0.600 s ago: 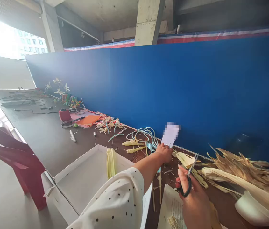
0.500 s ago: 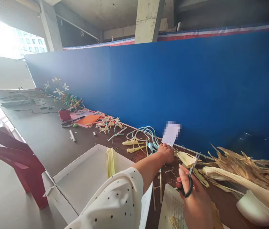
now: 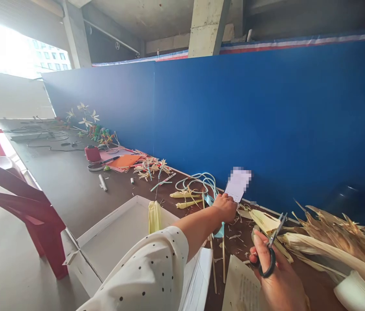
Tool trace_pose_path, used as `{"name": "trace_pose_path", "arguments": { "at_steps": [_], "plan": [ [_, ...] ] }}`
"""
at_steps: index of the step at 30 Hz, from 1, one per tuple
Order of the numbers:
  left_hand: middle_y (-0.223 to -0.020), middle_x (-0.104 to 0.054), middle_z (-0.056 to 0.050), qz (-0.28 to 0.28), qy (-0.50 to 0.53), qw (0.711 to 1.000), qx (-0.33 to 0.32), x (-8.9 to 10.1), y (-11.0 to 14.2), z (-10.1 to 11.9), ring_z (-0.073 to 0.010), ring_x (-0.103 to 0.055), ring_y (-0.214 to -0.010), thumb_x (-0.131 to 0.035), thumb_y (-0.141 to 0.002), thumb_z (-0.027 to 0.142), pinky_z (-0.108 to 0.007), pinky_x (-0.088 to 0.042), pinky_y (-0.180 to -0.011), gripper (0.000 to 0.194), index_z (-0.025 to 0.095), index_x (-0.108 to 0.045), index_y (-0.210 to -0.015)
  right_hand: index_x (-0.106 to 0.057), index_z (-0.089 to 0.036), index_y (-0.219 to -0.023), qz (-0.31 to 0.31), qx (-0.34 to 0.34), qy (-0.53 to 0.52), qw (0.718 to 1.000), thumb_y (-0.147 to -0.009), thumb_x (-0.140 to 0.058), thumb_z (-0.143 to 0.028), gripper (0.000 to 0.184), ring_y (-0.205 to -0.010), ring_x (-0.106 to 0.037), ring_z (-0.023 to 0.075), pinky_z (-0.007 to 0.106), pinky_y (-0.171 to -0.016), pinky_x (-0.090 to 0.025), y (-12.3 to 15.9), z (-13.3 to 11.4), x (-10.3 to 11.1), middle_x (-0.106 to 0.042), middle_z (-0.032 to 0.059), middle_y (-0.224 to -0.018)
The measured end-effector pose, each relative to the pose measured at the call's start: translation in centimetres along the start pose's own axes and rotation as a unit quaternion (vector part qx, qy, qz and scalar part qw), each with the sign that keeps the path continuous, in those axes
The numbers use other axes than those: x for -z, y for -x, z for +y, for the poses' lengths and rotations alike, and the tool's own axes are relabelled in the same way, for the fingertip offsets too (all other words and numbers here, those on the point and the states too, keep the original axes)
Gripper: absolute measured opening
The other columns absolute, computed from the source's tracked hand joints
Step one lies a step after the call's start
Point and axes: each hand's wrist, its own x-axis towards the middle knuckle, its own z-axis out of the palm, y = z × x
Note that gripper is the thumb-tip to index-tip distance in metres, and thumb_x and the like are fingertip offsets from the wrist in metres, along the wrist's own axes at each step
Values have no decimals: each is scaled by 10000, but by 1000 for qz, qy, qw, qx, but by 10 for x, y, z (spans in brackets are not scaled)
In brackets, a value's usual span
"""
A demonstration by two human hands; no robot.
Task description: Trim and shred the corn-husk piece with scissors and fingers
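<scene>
My right hand (image 3: 277,268) is closed around black-handled scissors (image 3: 274,239), whose slightly parted metal blades point up and away. My left arm, in a white dotted sleeve, reaches forward. At its end my left hand (image 3: 226,208) is at the lower edge of a bright-screened phone (image 3: 236,188) that leans on the blue panel. The fingers are bent and their tips are partly hidden, so their grip is unclear. Just beyond the scissors lies pale corn husk (image 3: 268,220). Below my left hand are a light-blue ribbon (image 3: 218,230) and thin sticks (image 3: 223,261).
A white box lid (image 3: 104,242) lies left of my arm, a yellow-green husk bundle (image 3: 154,216) over its edge. Dry husks (image 3: 341,233) and a white bowl (image 3: 360,289) stand right. A printed sheet (image 3: 240,285) lies in front. The blue panel (image 3: 266,121) borders the table.
The view has shifted, so most things sit farther right. My left hand is slightly farther left against the phone. My right hand still holds the scissors.
</scene>
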Motion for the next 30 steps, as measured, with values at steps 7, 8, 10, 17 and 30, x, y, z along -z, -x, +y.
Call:
{"name": "trace_pose_path", "arguments": {
  "at_steps": [7, 8, 10, 17, 30],
  "plan": [
    [-1193, -582, -140, -12, 12, 1000, 18, -9, -3, -7, -280, -499, -1102, -498, -800, 255, -434, -390, -911, 429, 158, -510, -1217, -687, -206, -1090, -9, -2, 29, 1000, -701, -593, -653, 600, -642, -609, 196, 295, -589, -455, -3, -1, 3, -670, 26, -705],
    [-1204, -574, -146, -14, 8, 1000, 16, -10, -4, -7, -284, -497, -1103, -499, -799, 261, -437, -392, -905, 434, 157, -514, -1219, -687, -205, -1089, -8, 0, 31, 999, -703, -589, -654, 600, -638, -608, 196, 296, -589, -453, -4, -1, 4, -667, 24, -697],
    [-1216, -559, -153, -14, -3, 1000, 10, -12, -6, -6, -292, -485, -1112, -501, -797, 273, -437, -395, -892, 410, 162, -551, -1188, -692, -211, -1073, -11, 3, 44, 999, -711, -579, -652, 582, -622, -604, 199, 299, -577, -447, -5, 0, 4, -659, 20, -674],
    [-1140, -597, -135, -22, -10, 1000, 7, -5, -8, -4, -277, -482, -1091, -493, -800, 260, -410, -388, -881, 291, 175, -648, -1031, -700, -228, -1046, -9, 60, 52, 997, -780, -508, -619, 510, -610, -601, 199, 318, -621, -467, 0, -7, 3, -652, 27, -685],
    [-1087, -620, -132, -6, -35, 999, -3, 2, -1, -13, -281, -493, -1055, -541, -782, 279, -411, -392, -862, 248, 176, -665, -969, -691, -197, -1077, -2, 9, 10, 1000, -726, -574, -643, 580, -592, -598, 180, 289, -567, -467, 0, -7, 1, -647, 18, -664]
  ]
}}
